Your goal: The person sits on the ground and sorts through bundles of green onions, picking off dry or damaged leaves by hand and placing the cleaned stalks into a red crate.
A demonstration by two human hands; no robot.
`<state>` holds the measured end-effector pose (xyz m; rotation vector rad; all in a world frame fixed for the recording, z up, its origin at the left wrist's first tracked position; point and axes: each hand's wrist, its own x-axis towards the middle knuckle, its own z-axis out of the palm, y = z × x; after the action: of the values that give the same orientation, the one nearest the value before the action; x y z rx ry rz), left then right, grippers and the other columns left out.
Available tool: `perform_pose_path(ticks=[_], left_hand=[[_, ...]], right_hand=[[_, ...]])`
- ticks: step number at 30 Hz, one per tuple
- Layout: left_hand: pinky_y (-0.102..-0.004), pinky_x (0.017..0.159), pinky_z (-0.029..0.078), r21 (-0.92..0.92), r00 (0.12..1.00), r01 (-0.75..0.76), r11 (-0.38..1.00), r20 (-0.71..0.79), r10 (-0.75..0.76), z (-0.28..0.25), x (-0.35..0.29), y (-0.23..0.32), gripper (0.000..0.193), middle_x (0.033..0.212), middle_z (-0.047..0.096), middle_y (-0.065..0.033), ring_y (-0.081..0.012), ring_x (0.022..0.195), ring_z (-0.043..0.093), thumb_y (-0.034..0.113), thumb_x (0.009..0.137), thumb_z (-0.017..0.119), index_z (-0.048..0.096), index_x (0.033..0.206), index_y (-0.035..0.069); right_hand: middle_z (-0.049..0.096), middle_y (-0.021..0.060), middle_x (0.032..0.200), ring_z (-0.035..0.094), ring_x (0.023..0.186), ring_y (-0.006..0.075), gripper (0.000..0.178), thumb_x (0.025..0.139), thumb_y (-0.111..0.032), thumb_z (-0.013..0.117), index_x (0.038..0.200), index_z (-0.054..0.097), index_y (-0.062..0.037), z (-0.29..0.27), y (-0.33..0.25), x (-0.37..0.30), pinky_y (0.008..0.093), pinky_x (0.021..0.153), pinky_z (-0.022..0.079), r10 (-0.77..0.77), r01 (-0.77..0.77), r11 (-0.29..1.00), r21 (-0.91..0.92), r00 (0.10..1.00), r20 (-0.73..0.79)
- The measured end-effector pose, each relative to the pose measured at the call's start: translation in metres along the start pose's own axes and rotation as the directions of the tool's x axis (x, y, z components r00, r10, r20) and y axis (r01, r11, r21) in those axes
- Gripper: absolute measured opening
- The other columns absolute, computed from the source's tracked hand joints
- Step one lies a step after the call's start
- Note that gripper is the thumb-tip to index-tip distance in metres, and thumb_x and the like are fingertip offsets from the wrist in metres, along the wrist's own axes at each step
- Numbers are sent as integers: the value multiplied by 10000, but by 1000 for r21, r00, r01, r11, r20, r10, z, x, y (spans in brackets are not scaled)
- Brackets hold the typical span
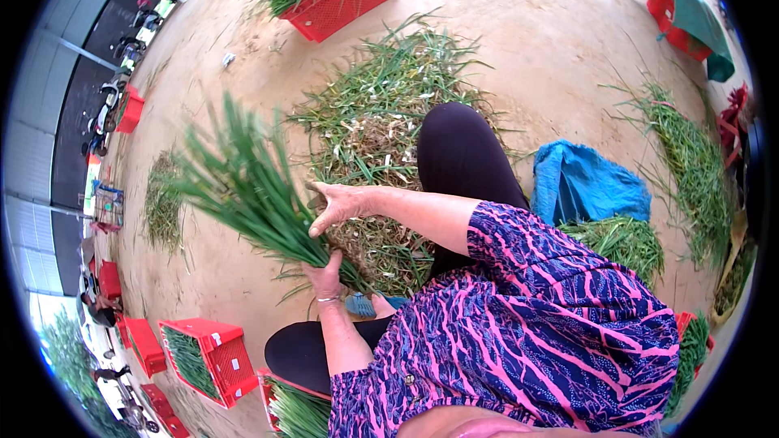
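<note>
The pile of trimmings (381, 113) covers the ground beyond the hands. The bunch of green leaves (251, 195) is held to its left, long axis running from leaf tips at upper left to base at lower right. The left hand (324, 274) is the nearer — wrapped around the bunch near the base. The right hand (341, 203), thumb and fingers spread, is beside the stems; contact cannot be confirmed. Leaf tips are blurred; the left palm is hidden.
</note>
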<state>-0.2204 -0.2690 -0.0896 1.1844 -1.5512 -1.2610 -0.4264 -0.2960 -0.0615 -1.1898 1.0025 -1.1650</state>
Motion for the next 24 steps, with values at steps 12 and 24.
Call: perform_pose_path(ticks=[12,24], left_hand=[[-356,851,516,349,941,-79,934,335,-46,4,5,-109,488,1022,698,-91,-230,930,658,356,684,835,672,1036,59],[-415,951,439,-343,875,483,806,210,-435,-13,1,-247,411,1202,599,-102,-260,1040,574,256,839,678,582,1206,97]], right_hand=[[672,108,1029,605,955,194,649,574,-241,878,1118,602,-18,44,69,-21,338,886,472,-160,158,969,-190,987,8],[637,70,1008,539,973,260,291,774,-297,629,1009,648,-126,60,108,-17,422,860,435,-223,552,589,-590,813,538]])
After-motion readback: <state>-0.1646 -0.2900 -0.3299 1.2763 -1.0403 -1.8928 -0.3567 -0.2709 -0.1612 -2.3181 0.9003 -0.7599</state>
